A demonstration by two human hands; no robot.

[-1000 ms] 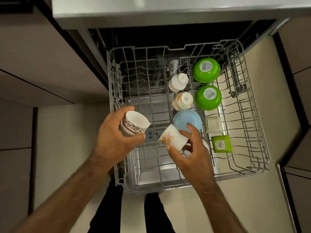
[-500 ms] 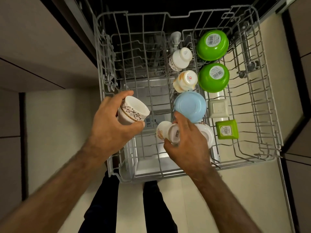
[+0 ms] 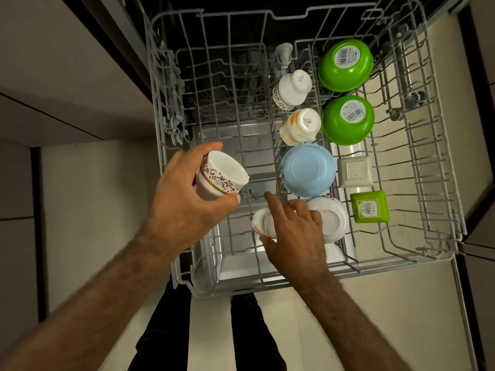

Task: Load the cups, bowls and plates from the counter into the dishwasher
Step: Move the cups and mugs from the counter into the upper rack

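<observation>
Half a second earlier the right hand (image 3: 294, 231) had the floral cup (image 3: 261, 223) clasped from above, its base stamp showing; a second earlier that cup was tipped in the air, mouth toward the camera. By this moment the cup had been turned over and lowered onto the wires of the rack (image 3: 439, 236), just left of the white bowl (image 3: 333, 219) and in front of the blue bowl (image 3: 308, 170). The fingers (image 3: 273, 203) had spread, the forefinger pointing away from the cup, so the hold appeared to be loosening, though the palm covered most of the cup and whether it was fully released could not be told. That suggested one more cup was seated and the row of cups was nearly filled. The left hand (image 3: 184, 207) was closed around the patterned cup (image 3: 221, 178), thumb below the rim and fingers across the far side, mouth tilted toward the blue bowl; it hung above the rack's bare left half, touching no wire. Behind the blue bowl stood the orange-streaked cup (image 3: 301, 127) and the brown-patterned cup (image 3: 292, 89), both inverted, with two green bowls (image 3: 347, 119) to their right. The patterned cup looked to be next to go in.
</observation>
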